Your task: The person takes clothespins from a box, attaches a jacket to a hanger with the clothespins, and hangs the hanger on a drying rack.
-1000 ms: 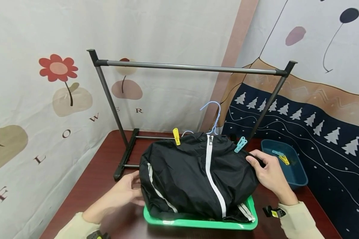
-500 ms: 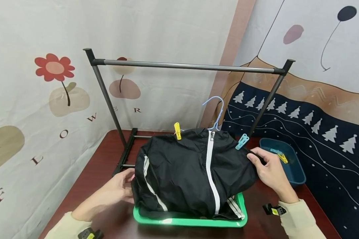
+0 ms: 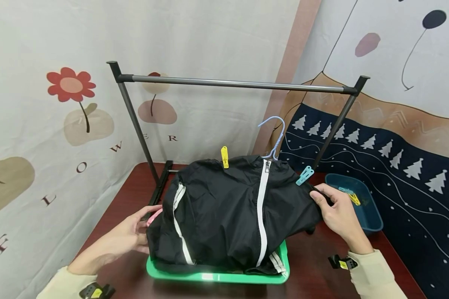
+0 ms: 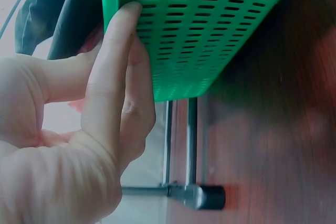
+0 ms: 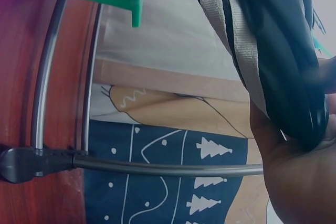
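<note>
A black jacket (image 3: 217, 211) with a white zipper lies over a green perforated basket (image 3: 217, 277), a blue hanger (image 3: 278, 139) hook rising from its collar. A yellow clothespin (image 3: 225, 157) and a blue clothespin (image 3: 304, 175) are clipped along its top edge. My right hand (image 3: 334, 207) pinches the jacket's right shoulder end, raised beside the basket. My left hand (image 3: 125, 234) grips the basket's left side. In the left wrist view, its fingers (image 4: 107, 77) lie along the perforated outer wall and its thumb is at the inner side. Pink cloth (image 3: 154, 216) shows beside this hand.
Behind the jacket stands a grey metal clothes rack (image 3: 232, 84) with a high crossbar. A dark blue tub (image 3: 359, 207) holding clothespins sits at the right edge of the dark red table (image 3: 116, 199). Printed curtains (image 3: 217, 37) hang close behind.
The basket has slid left along with my left hand. The jacket's top and hanger hook have risen a little, the jacket spreading wider. My right hand keeps its pinch, nearly in place.
</note>
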A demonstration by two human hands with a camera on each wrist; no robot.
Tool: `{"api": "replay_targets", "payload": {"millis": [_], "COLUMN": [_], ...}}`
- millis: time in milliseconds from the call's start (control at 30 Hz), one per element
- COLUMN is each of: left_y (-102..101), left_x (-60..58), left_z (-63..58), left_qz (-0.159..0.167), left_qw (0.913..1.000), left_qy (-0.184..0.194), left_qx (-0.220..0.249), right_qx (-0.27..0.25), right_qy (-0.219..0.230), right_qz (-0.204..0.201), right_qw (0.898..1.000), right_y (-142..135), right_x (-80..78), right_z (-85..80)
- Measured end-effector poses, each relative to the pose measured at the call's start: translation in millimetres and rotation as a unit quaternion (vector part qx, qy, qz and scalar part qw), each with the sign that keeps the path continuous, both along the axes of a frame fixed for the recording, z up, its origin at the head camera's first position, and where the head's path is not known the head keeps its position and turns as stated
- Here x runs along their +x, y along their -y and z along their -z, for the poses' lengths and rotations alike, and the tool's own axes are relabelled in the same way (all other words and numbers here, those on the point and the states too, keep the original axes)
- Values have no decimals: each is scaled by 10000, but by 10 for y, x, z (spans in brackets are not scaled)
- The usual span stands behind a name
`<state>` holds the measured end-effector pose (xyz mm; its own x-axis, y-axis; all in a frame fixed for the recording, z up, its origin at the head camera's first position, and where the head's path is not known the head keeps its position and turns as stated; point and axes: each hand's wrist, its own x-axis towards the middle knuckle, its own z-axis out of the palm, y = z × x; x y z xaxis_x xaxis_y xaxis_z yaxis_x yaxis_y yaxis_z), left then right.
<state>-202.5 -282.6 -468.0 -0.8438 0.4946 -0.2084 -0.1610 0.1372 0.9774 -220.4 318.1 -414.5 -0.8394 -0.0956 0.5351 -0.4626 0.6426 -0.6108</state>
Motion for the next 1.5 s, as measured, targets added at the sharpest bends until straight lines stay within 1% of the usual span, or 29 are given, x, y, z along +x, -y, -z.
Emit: {"api": "replay_targets", "payload": {"millis": [267, 567, 867, 1000, 1200, 1333, 1500], "left_y": [251, 543, 814, 922, 1001, 1013, 1023], "left_x": [5, 40, 53, 58, 50, 49, 64], "left_z": [7, 2, -8, -17, -45, -63, -101], "left_qz": [-112, -118, -104, -191, -295, -273, -208], "left_qw": [9995, 9983, 9982, 9970, 9953, 9948, 9940], "left_qy": [-169, -382, -410, -449, -328, -289, -356], "left_qx": [-225, -418, -422, -600, -861, -936, -1010], "right_qx": [-114, -296, -301, -310, -375, -423, -439], "right_qy": [78, -45, -108, -109, -71, -52, -33], "right_qz": [-42, -54, 26, 56, 99, 110, 103], "right_qw": [9999, 9995, 9995, 9994, 9992, 9990, 9990], "right_y": [16, 61, 86, 93, 110, 125, 142], "right_x": [-1, -26, -52, -61, -56, -50, -56], "right_z": [-9, 13, 18, 21, 29, 27, 26]}}
